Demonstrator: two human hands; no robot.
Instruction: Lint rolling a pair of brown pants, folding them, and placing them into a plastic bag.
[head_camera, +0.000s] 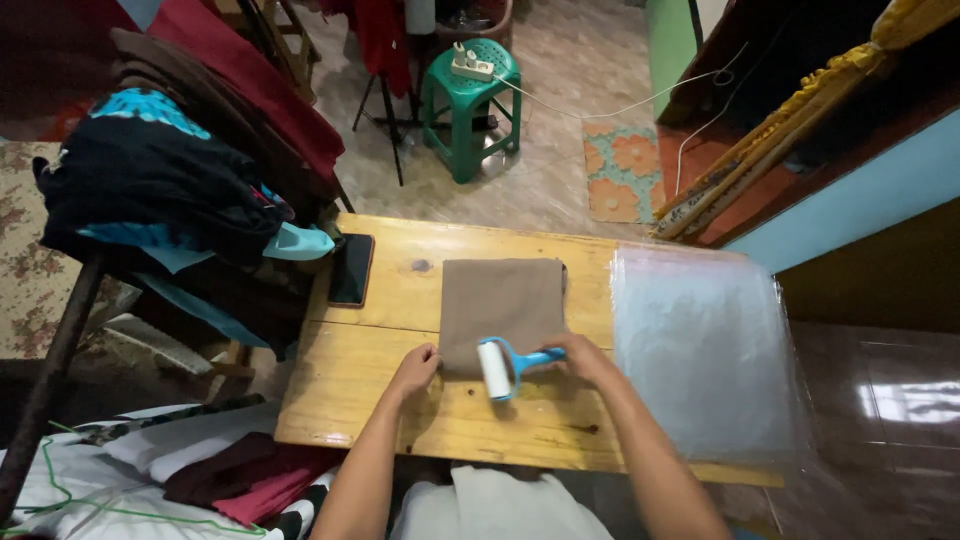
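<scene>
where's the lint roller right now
In the head view, the blue lint roller is in the right hand, its white roll resting on the near edge of the folded brown cloth, with the left hand beside it on the wooden table.

Dim, warm light; wide-angle edge distortion
</scene>
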